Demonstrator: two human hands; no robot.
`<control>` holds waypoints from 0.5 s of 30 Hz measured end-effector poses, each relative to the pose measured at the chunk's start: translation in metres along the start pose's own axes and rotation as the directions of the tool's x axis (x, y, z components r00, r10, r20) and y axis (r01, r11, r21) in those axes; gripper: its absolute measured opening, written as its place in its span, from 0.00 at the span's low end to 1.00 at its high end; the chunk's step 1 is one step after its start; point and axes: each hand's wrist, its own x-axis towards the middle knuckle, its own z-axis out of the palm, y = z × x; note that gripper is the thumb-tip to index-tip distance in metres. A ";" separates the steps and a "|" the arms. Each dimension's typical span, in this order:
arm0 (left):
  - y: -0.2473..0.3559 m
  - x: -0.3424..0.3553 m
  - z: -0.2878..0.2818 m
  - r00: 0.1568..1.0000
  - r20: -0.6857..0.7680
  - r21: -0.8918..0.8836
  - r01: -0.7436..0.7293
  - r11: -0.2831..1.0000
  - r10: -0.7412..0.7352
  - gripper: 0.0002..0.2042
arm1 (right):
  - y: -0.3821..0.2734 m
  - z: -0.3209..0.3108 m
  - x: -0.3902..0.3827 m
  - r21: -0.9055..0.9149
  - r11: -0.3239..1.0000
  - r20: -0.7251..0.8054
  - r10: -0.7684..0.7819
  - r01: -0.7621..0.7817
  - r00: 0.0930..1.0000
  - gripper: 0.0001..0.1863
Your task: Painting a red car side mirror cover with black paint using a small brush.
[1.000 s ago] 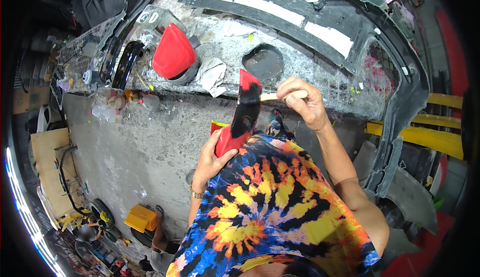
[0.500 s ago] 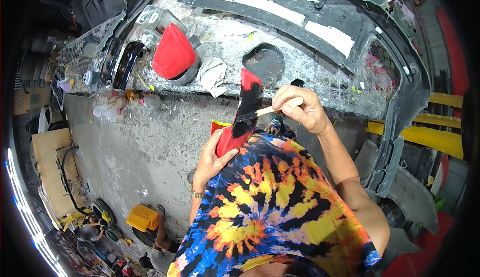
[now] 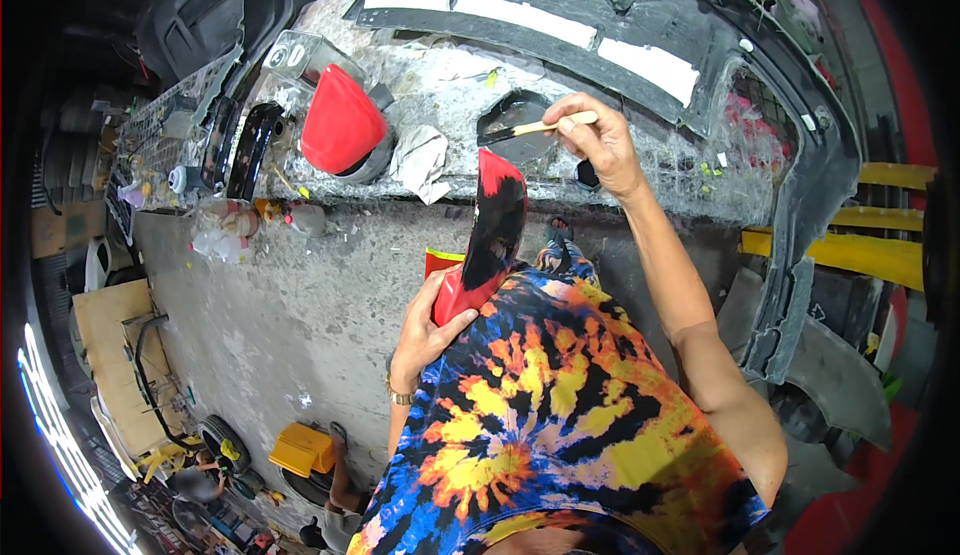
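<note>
My left hand is closed round the lower end of a red curved shell, held upright in front of my shirt. Wet-looking black coating covers much of the shell's face, with red showing at the tip and the bottom. A paintbrush with a pale wooden handle is pinched in the fingers of my right hand. Its dark bristles are over the left side of a dark shallow pan on the worktable, apart from the shell; whether they touch the pan's contents I cannot tell.
A rounded red cover rests on a grey tub beside a crumpled rag. A large dark bumper-like part with white strips lies along the worktable's far side. Plastic bottles sit below its left edge. Another person is at lower left.
My right hand has lifted the brush off the shell and carried it away from me, over the pan. The shell stays in my left hand, nearly in place.
</note>
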 end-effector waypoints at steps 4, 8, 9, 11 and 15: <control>0.002 -0.001 0.000 0.999 -0.008 -0.046 0.036 0.998 -0.036 0.26 | -0.010 -0.003 -0.008 0.243 0.966 -0.029 0.101 -0.091 0.994 0.10; 0.003 -0.001 0.001 1.000 0.004 -0.015 -0.001 1.000 0.001 0.26 | -0.017 0.010 -0.007 0.255 0.943 0.081 0.200 -0.214 0.977 0.11; 0.003 0.001 0.001 1.000 0.010 -0.010 -0.017 1.000 0.017 0.26 | -0.017 0.014 -0.004 0.229 0.948 0.054 0.213 -0.220 0.976 0.11; 0.002 0.001 0.000 0.999 0.024 -0.004 -0.033 0.999 0.033 0.26 | -0.014 0.015 0.002 0.187 0.958 0.039 0.214 -0.217 0.976 0.11; 0.002 0.001 0.001 0.999 0.035 0.006 -0.029 1.000 0.028 0.28 | -0.003 0.011 0.013 0.126 0.974 0.014 0.187 -0.188 0.982 0.11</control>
